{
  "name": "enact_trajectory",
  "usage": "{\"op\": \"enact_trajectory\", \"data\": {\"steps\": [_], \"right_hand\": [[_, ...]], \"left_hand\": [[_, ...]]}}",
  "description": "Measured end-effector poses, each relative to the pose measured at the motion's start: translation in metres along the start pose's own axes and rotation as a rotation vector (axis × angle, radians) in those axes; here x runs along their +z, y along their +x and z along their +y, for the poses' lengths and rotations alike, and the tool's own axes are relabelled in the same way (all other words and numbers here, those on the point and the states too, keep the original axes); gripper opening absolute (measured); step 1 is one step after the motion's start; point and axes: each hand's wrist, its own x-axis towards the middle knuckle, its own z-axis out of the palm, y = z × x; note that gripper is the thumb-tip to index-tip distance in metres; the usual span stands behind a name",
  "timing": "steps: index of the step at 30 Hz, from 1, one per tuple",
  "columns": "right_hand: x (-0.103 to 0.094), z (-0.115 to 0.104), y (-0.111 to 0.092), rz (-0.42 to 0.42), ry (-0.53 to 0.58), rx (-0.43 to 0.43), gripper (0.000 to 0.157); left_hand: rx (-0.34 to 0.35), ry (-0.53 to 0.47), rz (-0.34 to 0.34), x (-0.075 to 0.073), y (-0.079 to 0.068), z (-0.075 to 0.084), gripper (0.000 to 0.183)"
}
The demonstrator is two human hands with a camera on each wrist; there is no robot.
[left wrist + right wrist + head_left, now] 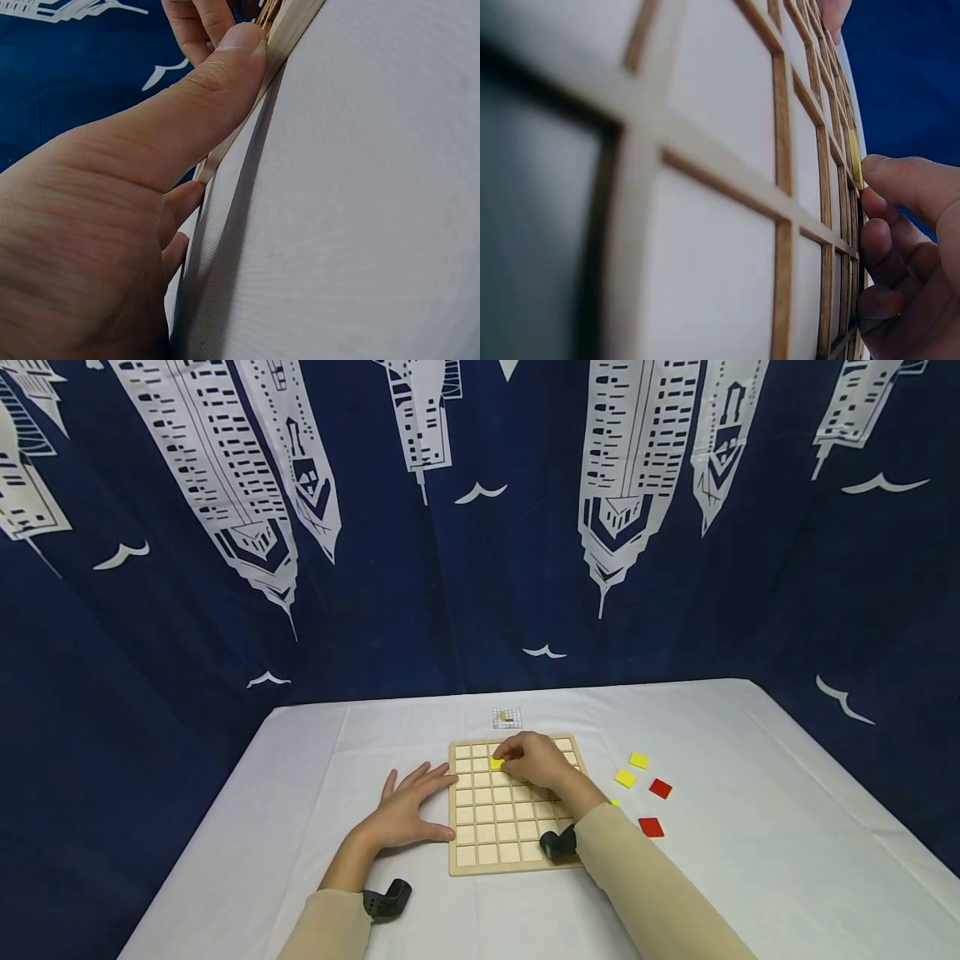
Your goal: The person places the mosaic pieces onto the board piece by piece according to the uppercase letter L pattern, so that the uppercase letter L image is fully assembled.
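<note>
A wooden grid board (486, 853) with square cells lies on the table. My left hand (405, 810) is spread along its left edge, fingertips and thumb touching the frame; the left wrist view shows the thumb (217, 82) against the wooden side. Near the board's far side, my right hand (538, 762) pinches a yellow square tile (496, 764) at a cell. From the right wrist, that tile (856, 159) stands slightly proud of the grid, with the thumb on it. My right hand and forearm hide part of the board's right half.
Right of the board lie loose yellow tiles (626, 778) and red tiles (660, 788), one yellow partly hidden by the sleeve. A small printed grid card (507, 718) lies beyond the board. The white cloth-covered table (360, 752) ends at a dark blue curtain (450, 602).
</note>
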Motion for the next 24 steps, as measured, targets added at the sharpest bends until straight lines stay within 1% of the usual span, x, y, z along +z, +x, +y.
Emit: {"op": "enact_trajectory", "data": {"steps": [10, 16, 19, 24], "right_hand": [[0.001, -0.002, 0.001, 0.026, -0.053, -0.01, 0.015], [0.001, -0.001, -0.001, 0.004, -0.038, 0.0, 0.016], [-0.001, 0.0, -0.004, -0.007, -0.022, -0.032, 0.016], [-0.005, 0.001, -0.012, 0.001, 0.002, -0.114, 0.015]], "left_hand": [[0.0, 0.004, 0.005, 0.001, 0.0, -0.001, 0.086], [-0.005, 0.002, 0.007, 0.002, 0.0, -0.001, 0.086], [-0.009, 0.0, 0.011, 0.003, 0.0, -0.002, 0.086], [-0.013, -0.003, 0.012, 0.002, 0.0, -0.001, 0.086]]}}
